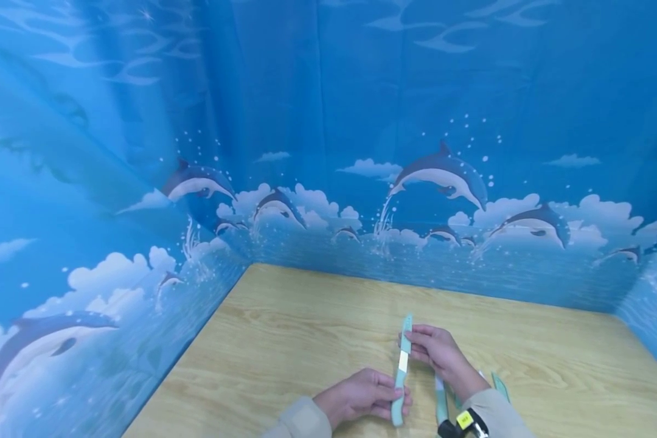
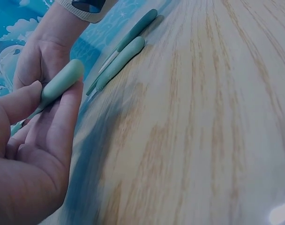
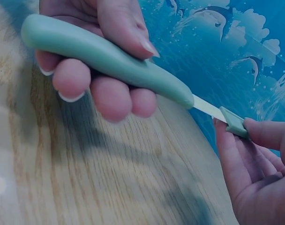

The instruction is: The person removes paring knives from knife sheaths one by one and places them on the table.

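A knife with a mint-green handle [image 1: 398, 406] is held up over the table between the two hands. My left hand [image 1: 364, 394] grips the handle, with the thumb on top and the fingers below it in the right wrist view. A green blade sheath [image 3: 234, 123] covers the blade's far part, and my right hand [image 1: 437, 350] pinches it between thumb and fingers. Between sheath and handle a short stretch of pale blade [image 1: 403, 362] shows. The handle's rounded end points toward the body.
More green-handled utensils lie on the wood-grain table [image 1: 285, 322], near the right forearm. In the left wrist view, a darker green handle [image 2: 138, 28] and a lighter one [image 2: 123, 61] lie side by side. Blue dolphin-printed sheeting [image 1: 317, 121] stands around the table's edges.
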The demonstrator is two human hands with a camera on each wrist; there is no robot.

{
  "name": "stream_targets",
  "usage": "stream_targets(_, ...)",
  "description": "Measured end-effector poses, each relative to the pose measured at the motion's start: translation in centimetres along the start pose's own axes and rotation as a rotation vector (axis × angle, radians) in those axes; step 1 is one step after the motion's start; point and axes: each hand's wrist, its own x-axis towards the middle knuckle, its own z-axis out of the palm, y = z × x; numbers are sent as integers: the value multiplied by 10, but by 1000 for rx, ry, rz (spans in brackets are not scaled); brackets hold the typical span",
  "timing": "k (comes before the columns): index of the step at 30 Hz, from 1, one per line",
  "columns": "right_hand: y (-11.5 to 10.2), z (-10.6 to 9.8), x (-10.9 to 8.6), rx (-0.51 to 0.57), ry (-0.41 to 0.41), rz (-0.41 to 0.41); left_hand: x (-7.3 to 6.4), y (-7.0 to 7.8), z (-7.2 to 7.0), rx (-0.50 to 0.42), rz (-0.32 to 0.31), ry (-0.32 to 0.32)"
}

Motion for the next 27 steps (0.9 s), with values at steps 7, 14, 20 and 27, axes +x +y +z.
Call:
stream_targets(7,-1,0,1,-1,5,-9,-1,-1,0,1,0,6)
stream_targets(14,-1,0,0,-1,7,-11,0,-3,0,3,12,12)
stream_targets(20,1,-1,-1,2,-4,-18,-2,-4,0,2,3,10)
stream_targets(27,2,-1,0,-8,4,-22,-1,-5,1,-1,3,12)
